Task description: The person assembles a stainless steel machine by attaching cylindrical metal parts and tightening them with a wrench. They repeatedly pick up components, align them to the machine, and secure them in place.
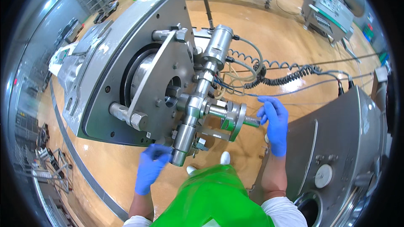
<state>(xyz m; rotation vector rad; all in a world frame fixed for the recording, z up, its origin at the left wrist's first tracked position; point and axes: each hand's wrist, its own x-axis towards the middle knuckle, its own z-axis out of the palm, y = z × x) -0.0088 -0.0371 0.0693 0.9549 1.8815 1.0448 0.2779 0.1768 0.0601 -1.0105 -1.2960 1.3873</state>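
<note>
Green apron (214,197) lowest | left hand (150,169) loosely curled beneath valve cylinder (182,143); right hand (272,120) pinching shaft end (251,121); coiled hose (290,75) behind

The right hand (273,120) grips the short steel shaft (251,121); the left hand (150,169) touches the steel valve assembly's (191,113) lower end.

Steel cross-shaped valve assembly (198,109), mounted on plate, horizontal stub gripped.

Both forearms enter from six o'clock, bare between white sleeves and blue gloves. The left hand (150,169) reaches toward twelve o'clock, fingers curled in a loose grip. The right hand (274,122) extends higher, fingertips pinched toward nine o'clock.
</note>
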